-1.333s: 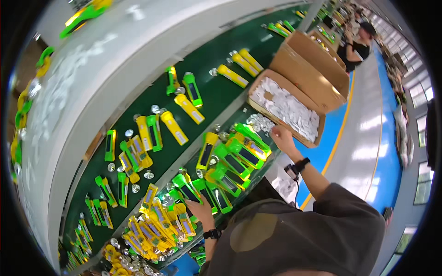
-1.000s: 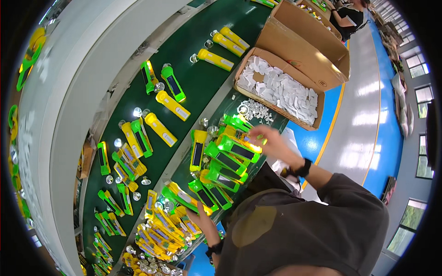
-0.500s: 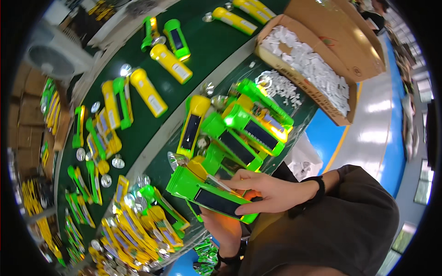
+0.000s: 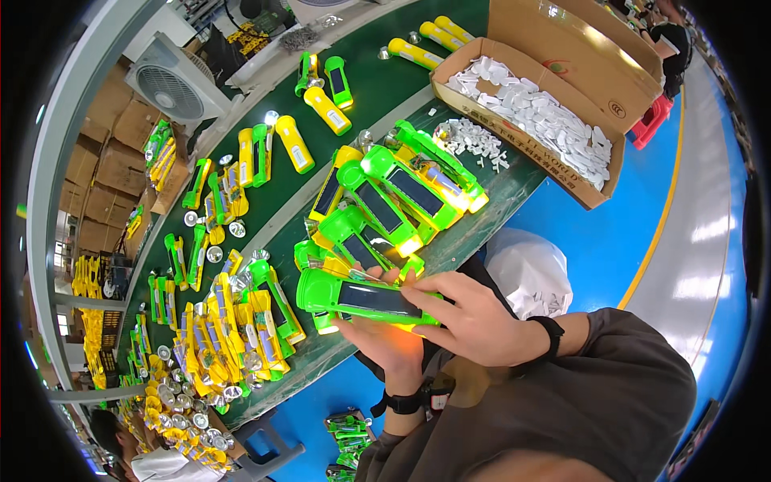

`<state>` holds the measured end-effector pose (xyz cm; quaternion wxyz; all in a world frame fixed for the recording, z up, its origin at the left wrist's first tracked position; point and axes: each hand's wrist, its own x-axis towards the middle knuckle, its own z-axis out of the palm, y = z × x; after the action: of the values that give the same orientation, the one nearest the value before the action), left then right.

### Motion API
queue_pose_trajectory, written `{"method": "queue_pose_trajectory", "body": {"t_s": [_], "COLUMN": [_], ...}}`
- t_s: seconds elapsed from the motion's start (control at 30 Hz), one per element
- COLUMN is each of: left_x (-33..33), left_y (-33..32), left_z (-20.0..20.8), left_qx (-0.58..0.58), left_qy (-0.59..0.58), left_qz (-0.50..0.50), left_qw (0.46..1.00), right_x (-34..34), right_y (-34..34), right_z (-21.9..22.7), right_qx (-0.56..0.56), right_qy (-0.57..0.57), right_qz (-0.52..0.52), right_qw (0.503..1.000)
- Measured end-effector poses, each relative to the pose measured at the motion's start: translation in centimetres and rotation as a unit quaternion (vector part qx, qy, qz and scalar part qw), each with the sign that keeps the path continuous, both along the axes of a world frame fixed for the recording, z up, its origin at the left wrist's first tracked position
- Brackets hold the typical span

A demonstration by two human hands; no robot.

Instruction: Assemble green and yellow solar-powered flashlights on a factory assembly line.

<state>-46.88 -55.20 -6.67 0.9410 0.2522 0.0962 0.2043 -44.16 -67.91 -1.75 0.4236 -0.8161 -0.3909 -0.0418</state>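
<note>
A green flashlight body (image 4: 353,296) with a dark solar panel lies across my hands at the table's near edge. My left hand (image 4: 387,344) supports it from beneath, closed round its lower side, with an orange glow on the palm. My right hand (image 4: 482,321) closes over its right end, fingers on the panel and edge. Wires and an inner part show along its far side, partly hidden. Just beyond lies a pile of green and yellow flashlights (image 4: 373,205), several with dark panels and some glowing at the tail end.
Small white parts (image 4: 478,143) lie scattered by an open cardboard box (image 4: 554,153) full of white pieces. A heap of opened yellow flashlight shells (image 4: 217,329) with silver reflectors is at left. More flashlights sit on the green table (image 4: 385,88). A white bag (image 4: 526,269) is at right.
The view has shifted, showing more of the left side and floor. The flashlight has turned closer to level, and my right hand has moved along toward its end.
</note>
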Motion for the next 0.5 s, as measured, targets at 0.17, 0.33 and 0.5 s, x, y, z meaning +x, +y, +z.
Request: {"method": "queue_pose_trajectory", "body": {"t_s": [0.17, 0.33, 0.5], "left_x": [0.2, 1.8, 2.5], "left_y": [0.4, 1.3, 1.9], "left_z": [-0.1, 0.2, 0.0], "left_qx": [0.054, 0.053, 0.086], "left_qy": [-0.006, -0.028, -0.050], "left_qz": [0.009, 0.034, 0.051], "left_qw": [0.998, 0.998, 0.994], "right_x": [1.1, 2.8, 3.1], "right_y": [0.8, 1.7, 2.2], "right_z": [0.2, -1.0, -0.6], "right_qx": [0.040, 0.154, 0.152], "right_qy": [-0.053, 0.287, 0.337], "right_qz": [-0.037, 0.016, -0.001], "right_qw": [0.997, 0.945, 0.929]}}
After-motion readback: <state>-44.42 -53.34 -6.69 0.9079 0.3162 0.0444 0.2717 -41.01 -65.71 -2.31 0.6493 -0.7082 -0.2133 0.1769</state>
